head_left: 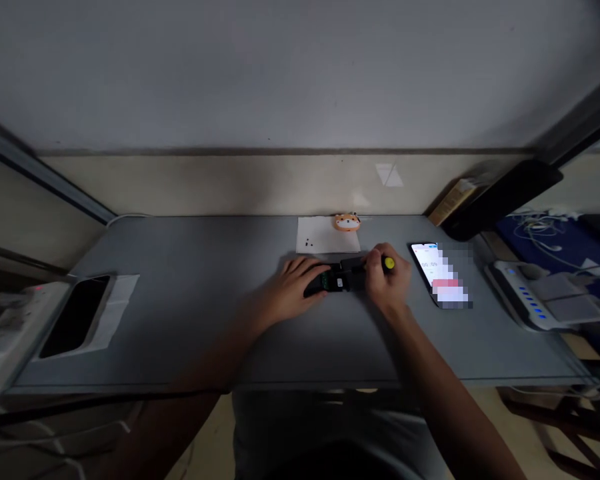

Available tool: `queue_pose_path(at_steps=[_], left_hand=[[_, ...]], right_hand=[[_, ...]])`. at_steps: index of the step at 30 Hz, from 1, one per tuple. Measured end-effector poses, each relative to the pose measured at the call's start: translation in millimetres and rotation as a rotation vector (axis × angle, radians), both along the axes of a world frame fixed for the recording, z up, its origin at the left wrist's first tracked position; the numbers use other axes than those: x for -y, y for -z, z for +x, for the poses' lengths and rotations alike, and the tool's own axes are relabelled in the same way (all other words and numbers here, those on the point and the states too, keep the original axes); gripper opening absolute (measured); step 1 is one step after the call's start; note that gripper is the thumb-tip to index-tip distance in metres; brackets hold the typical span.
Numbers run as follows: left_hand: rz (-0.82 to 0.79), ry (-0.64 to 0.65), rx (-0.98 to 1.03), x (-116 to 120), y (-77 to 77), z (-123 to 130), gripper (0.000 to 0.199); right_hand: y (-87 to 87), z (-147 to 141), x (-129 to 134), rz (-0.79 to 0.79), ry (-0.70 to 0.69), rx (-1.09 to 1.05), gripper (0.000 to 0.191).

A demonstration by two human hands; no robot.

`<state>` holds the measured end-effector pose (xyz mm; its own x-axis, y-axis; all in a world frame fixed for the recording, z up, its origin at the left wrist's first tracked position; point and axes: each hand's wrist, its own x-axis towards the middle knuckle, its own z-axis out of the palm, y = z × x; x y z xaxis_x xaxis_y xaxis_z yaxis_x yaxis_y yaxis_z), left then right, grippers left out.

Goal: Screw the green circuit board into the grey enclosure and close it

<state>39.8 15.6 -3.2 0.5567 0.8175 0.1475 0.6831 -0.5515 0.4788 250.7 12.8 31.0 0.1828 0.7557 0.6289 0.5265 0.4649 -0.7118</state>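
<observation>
Near the middle of the grey table (180,300), my left hand (299,288) is closed on the left end of a small black device (337,279) with a green part showing. My right hand (386,280) grips a screwdriver (389,264) with a yellow handle end; its dark shaft points left to the device. Just behind lies a white paper (320,233) bearing several tiny dark pieces (308,243), perhaps screws. An orange and white animal-faced case (347,223) sits at the paper's back right corner.
A lit phone (433,267) showing a timer lies right of my right hand. Further right are a power strip (525,293) with blue lights, a long black object (505,200) and a box (453,202). At left, a dark phone (77,313) rests on white paper.
</observation>
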Motion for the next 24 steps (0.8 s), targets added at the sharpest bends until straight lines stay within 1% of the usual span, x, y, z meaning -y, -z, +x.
queue_pose_path(at_steps=[6, 11, 18, 24], left_hand=[[0.017, 0.011, -0.003, 0.0, 0.4, -0.5, 0.041], [0.025, 0.013, 0.004, -0.6, 0.2, -0.7, 0.04], [0.019, 0.013, 0.019, -1.7, 3.0, -1.0, 0.04], [0.003, 0.024, 0.023, -2.0, 0.3, -1.4, 0.04]], right_hand=[[0.9, 0.7, -1.9, -0.037, -0.028, 0.01, 0.044], [-1.0, 2.1, -1.0, -0.021, -0.04, -0.004, 0.045], [-2.9, 1.0, 0.4, -0.012, -0.066, 0.014, 0.038], [-3.2, 0.0, 0.4, 0.023, -0.067, 0.032, 0.035]])
